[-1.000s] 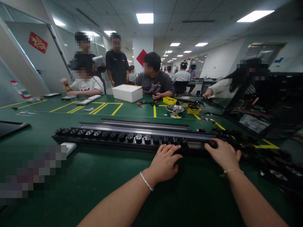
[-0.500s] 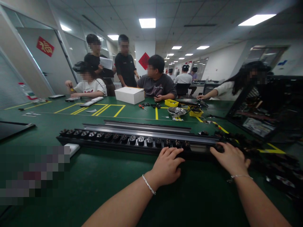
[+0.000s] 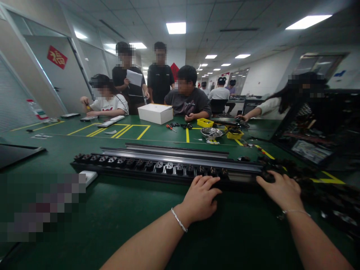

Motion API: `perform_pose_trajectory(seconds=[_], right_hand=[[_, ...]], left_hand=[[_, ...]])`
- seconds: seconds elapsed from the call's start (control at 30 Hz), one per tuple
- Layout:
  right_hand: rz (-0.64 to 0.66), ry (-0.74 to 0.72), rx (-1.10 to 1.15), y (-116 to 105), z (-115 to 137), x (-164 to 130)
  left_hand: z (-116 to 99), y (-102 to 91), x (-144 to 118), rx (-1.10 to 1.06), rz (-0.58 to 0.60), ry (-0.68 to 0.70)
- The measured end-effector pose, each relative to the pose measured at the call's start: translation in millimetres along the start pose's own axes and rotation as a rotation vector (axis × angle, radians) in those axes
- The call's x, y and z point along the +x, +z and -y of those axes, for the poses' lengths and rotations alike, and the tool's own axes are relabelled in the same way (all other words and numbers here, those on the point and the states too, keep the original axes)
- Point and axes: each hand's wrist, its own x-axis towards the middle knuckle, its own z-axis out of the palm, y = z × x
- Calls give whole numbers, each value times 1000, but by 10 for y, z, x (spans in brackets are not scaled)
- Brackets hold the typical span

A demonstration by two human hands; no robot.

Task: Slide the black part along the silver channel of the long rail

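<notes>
A long black power strip rail (image 3: 157,169) with several socket modules lies across the green table in front of me. My left hand (image 3: 200,198) rests on its near edge with fingers spread over the sockets. My right hand (image 3: 282,189) lies at the rail's right end, fingertips on a small black socket module (image 3: 266,176). A heap of loose black modules (image 3: 329,195) spreads to the right of that hand. Both wrists wear thin bracelets.
Silver metal rails (image 3: 174,153) lie just behind the strip. Farther back stand a white box (image 3: 155,113), yellow trays (image 3: 205,122), a metal bowl (image 3: 211,132) and pliers. A black crate (image 3: 317,138) stands at right. Several people sit and stand at the far side.
My view has shifted slightly left and down, so everything sits a little further right. My right hand slid a bit right along the rail's end. The left hand stays put.
</notes>
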Motion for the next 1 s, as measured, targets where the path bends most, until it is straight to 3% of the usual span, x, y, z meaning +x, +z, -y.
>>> perform_pose_trajectory(seconds=[0.23, 0.6, 1.0], right_hand=[[83, 73, 43, -50, 13, 1], [64, 76, 87, -136, -3, -7], [80, 253, 267, -255, 14, -45]], left_hand=[[2, -6, -7, 0, 4, -6], [-6, -11, 1, 3, 7, -8], [-5, -9, -1, 0, 8, -9]])
